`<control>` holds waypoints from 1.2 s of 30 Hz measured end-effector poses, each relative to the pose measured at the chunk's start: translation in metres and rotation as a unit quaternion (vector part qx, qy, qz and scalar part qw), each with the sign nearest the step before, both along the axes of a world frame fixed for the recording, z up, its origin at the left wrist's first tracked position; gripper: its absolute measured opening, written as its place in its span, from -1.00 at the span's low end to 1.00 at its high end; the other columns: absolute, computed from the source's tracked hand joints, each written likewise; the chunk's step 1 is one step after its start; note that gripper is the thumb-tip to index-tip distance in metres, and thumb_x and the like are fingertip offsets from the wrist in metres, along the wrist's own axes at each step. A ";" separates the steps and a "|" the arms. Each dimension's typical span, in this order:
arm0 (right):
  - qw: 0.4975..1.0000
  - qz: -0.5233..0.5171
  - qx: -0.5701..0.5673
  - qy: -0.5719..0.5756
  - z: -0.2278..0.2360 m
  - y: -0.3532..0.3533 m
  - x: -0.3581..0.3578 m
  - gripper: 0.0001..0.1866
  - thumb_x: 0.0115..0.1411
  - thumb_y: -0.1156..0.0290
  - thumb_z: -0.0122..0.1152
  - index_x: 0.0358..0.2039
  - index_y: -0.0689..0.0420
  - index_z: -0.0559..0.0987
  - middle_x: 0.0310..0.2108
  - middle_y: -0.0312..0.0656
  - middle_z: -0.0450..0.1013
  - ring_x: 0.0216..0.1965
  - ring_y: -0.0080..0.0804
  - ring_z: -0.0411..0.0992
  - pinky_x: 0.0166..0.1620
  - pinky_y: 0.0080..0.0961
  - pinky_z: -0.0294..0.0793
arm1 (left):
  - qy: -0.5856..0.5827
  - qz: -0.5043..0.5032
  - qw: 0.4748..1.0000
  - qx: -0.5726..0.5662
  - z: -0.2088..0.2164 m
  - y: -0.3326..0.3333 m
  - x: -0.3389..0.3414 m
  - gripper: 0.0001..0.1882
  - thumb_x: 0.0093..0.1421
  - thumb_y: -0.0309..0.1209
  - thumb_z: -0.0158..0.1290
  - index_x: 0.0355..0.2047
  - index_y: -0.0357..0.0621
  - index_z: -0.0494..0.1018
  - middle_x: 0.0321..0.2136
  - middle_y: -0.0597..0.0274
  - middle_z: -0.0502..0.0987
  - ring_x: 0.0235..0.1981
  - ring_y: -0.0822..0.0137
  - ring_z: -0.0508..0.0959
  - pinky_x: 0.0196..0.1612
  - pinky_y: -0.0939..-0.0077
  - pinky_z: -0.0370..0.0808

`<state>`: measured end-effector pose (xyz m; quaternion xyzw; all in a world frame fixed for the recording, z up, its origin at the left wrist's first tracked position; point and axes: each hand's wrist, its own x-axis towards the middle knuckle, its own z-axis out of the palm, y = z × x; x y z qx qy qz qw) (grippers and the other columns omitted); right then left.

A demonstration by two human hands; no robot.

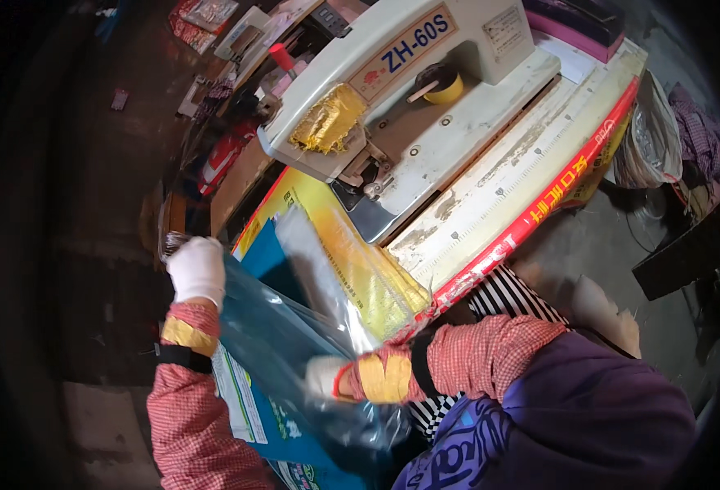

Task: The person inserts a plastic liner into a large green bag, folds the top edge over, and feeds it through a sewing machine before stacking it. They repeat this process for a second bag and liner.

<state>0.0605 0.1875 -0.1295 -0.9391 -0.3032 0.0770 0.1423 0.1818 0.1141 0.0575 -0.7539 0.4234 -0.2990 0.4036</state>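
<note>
Beside worn table [490,204], gloved hands [197,269] [325,377] hold blue bag [286,343].

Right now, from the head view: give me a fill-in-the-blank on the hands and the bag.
1. Both hands wear ___ gloves.
2. The left hand grips the clear plastic bag at its ___ end.
3. The right hand is ___ the bag.
4. Behind the bag stands a cream ___ machine.

Missing: white; upper; inside; sewing

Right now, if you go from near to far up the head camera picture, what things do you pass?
Purple apron → right hand inside the clear blue plastic bag → left hand gripping the bag's edge → yellow sheet on the worktable → white sewing machine → roll of yellow tape.
</note>
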 end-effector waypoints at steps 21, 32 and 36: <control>0.716 -0.614 0.294 -0.154 -0.012 -0.169 -0.159 -0.67 0.00 0.21 0.21 -0.22 0.05 0.47 -0.37 -0.11 0.45 -0.22 -0.11 0.42 -0.20 -0.26 0.42 | 0.048 -0.007 0.997 -0.062 0.027 -0.094 -0.042 -0.81 0.08 -0.44 0.00 -0.25 -0.05 0.37 -0.37 0.10 0.55 -0.29 0.09 0.56 -0.26 0.24 0.48; 0.658 -0.444 0.591 0.140 -0.005 -0.165 -0.162 -0.75 0.09 0.41 0.09 -0.24 0.27 0.44 -0.47 -0.03 0.49 -0.59 -0.38 0.47 -0.50 -0.47 0.47 | 0.047 0.003 0.997 -0.055 0.025 -0.095 -0.035 -0.84 0.11 -0.40 -0.02 -0.27 -0.04 0.38 -0.37 0.09 0.55 -0.28 0.06 0.54 -0.25 0.22 0.47; 0.660 -0.365 0.568 0.328 0.000 -0.181 -0.144 -0.75 0.03 0.39 0.11 -0.29 0.25 0.49 -0.47 -0.01 0.50 -0.52 -0.27 0.51 -0.44 -0.35 0.49 | 0.092 0.013 0.993 -0.067 0.032 -0.098 -0.037 -0.82 0.12 -0.38 -0.04 -0.25 -0.09 0.36 -0.36 0.00 0.53 -0.26 -0.02 0.51 -0.23 0.19 0.45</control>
